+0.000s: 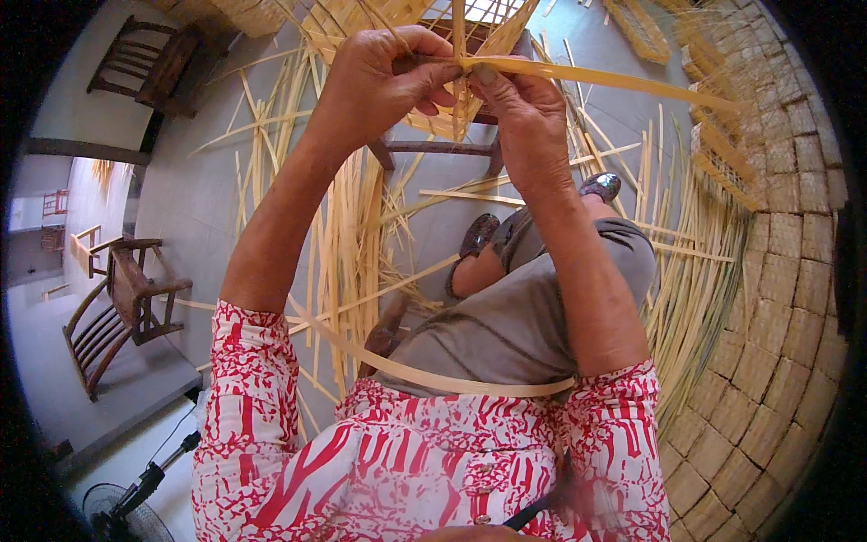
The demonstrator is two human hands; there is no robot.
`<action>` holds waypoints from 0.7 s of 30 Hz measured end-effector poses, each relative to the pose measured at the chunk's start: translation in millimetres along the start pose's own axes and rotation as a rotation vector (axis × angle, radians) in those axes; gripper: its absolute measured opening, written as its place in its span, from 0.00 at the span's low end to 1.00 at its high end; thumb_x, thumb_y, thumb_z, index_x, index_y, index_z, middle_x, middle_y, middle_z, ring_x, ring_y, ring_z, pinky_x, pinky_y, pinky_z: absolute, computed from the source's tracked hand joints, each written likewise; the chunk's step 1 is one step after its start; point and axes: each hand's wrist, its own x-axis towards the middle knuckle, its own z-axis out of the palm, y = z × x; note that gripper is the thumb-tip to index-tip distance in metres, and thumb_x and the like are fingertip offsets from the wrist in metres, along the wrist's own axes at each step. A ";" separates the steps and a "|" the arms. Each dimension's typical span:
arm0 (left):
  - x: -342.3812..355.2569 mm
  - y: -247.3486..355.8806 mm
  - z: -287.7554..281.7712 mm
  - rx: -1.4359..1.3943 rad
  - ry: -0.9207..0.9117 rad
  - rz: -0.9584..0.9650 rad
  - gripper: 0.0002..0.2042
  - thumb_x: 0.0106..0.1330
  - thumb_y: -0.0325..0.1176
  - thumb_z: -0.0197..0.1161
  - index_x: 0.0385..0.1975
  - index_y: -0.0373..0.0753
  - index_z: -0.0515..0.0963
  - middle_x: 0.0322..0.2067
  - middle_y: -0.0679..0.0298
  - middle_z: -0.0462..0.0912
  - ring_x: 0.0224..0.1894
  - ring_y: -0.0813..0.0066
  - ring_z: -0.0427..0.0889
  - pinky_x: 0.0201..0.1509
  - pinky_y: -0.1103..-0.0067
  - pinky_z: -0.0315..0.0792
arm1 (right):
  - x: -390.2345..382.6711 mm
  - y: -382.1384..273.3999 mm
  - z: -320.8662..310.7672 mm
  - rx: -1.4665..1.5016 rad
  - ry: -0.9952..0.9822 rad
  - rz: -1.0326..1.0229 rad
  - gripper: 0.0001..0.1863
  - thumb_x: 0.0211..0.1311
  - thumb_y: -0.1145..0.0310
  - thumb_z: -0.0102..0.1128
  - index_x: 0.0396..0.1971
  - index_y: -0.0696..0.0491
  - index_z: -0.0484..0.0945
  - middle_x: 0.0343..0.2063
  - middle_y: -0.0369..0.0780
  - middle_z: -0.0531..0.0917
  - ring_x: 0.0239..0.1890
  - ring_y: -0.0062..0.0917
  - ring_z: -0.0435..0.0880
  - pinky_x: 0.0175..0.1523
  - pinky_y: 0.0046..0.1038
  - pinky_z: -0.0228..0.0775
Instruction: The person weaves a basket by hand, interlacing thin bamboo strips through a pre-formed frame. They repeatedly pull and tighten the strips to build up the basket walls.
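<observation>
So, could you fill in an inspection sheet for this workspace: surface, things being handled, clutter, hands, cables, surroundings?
Surface: grey tiled floor.
Things being handled: long, flat yellow strip meeting an open yellow weave of flat strips.
Clutter: loose, pale yellow strips scattered across the floor; one curved, pale flat strip across the lap.
Hands: bare left hand and bare right hand close together, fingertips pinching the long strip's inner end.
Cables: thin, dark cord beside a black fan, lower left.
Surroundings: brown wooden chairs left; stacked tan woven pieces right.
</observation>
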 end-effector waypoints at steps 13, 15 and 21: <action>4.5 -6.1 -2.1 -0.001 0.005 0.017 0.06 0.66 0.25 0.64 0.38 0.30 0.80 0.27 0.63 0.84 0.27 0.80 0.86 0.30 0.84 0.81 | 0.0 -0.9 2.9 -0.053 0.013 0.120 0.09 0.66 0.65 0.64 0.34 0.56 0.84 0.31 0.35 0.86 0.32 0.19 0.82 0.39 0.25 0.74; 4.4 -6.6 -5.6 0.033 0.023 0.040 0.05 0.66 0.26 0.64 0.38 0.32 0.80 0.27 0.64 0.84 0.27 0.80 0.85 0.31 0.84 0.81 | -5.5 -18.7 -0.4 -0.341 -0.080 0.254 0.10 0.66 0.64 0.63 0.30 0.55 0.83 0.27 0.35 0.85 0.25 0.22 0.81 0.32 0.27 0.72; 2.1 -1.9 -4.3 0.071 -0.013 0.055 0.04 0.67 0.27 0.64 0.37 0.35 0.80 0.25 0.68 0.83 0.26 0.83 0.83 0.31 0.83 0.80 | 17.6 -55.2 3.3 -1.202 -0.074 -0.969 0.11 0.64 0.62 0.60 0.26 0.53 0.80 0.20 0.41 0.80 0.20 0.35 0.80 0.26 0.34 0.69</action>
